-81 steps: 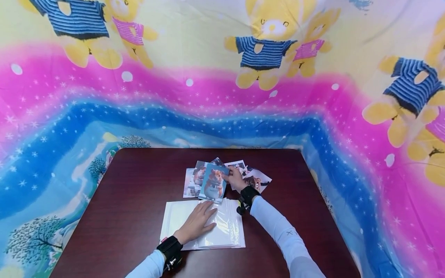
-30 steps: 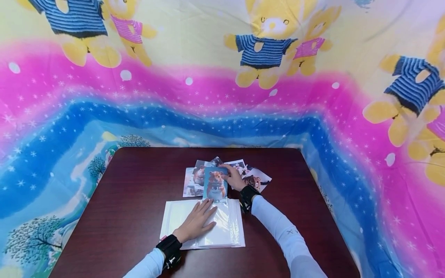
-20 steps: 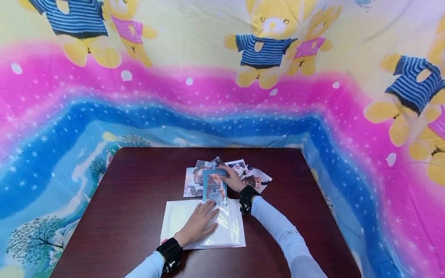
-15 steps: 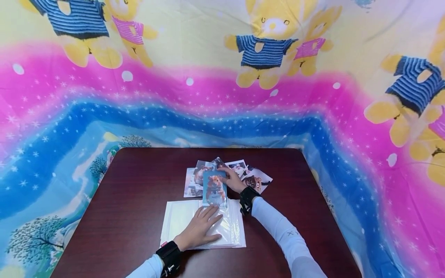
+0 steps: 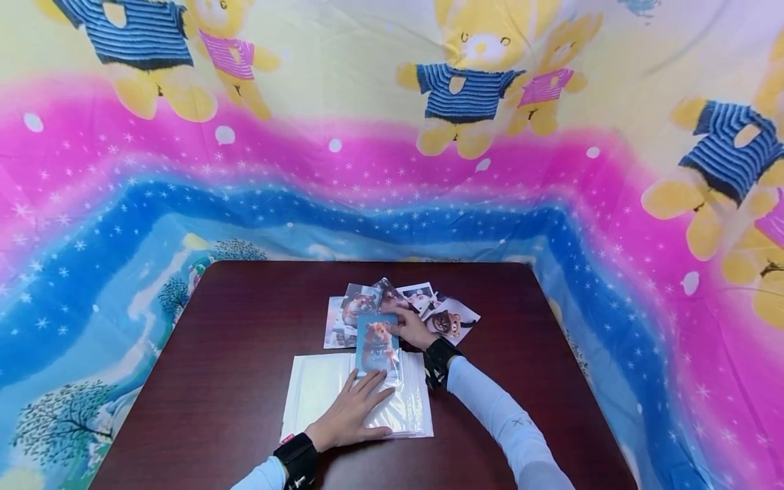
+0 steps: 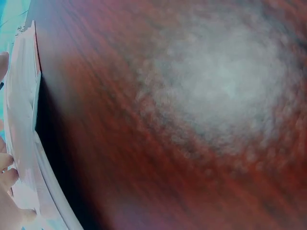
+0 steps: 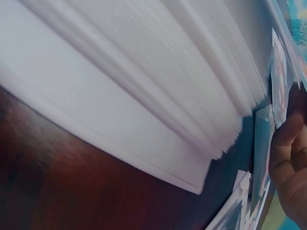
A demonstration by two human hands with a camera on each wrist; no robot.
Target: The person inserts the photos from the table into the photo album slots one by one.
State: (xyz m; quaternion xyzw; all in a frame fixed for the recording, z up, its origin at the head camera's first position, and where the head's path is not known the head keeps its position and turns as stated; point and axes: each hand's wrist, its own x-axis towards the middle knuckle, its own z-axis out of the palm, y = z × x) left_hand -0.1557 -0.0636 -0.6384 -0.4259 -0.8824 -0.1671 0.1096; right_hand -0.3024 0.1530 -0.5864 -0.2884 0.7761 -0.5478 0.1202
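Observation:
My right hand (image 5: 413,330) pinches the right edge of a blue photo (image 5: 378,340) of a hamster. The photo's lower part overlaps the right page of an open photo album (image 5: 318,381) and seems to lie under its clear sleeve. Spread fingers of my left hand (image 5: 352,412) rest on that page, just below the photo. In the left wrist view, part of the left hand (image 6: 9,191) shows at the left edge beside the album. The right wrist view shows the album's stacked pages (image 7: 158,62) and the right hand (image 7: 290,167) curled at the photo's edge.
Several loose photos lie fanned behind the album, among them a hamster photo (image 5: 358,303) on the left and a bear-costume photo (image 5: 450,322) on the right. They rest on a dark brown table (image 5: 233,354), with a printed cloth (image 5: 380,170) hanging behind it.
The blue photo has straightened and slid toward me, down over the album page. My right hand moved down with it, and my left hand shifted lower on the page.

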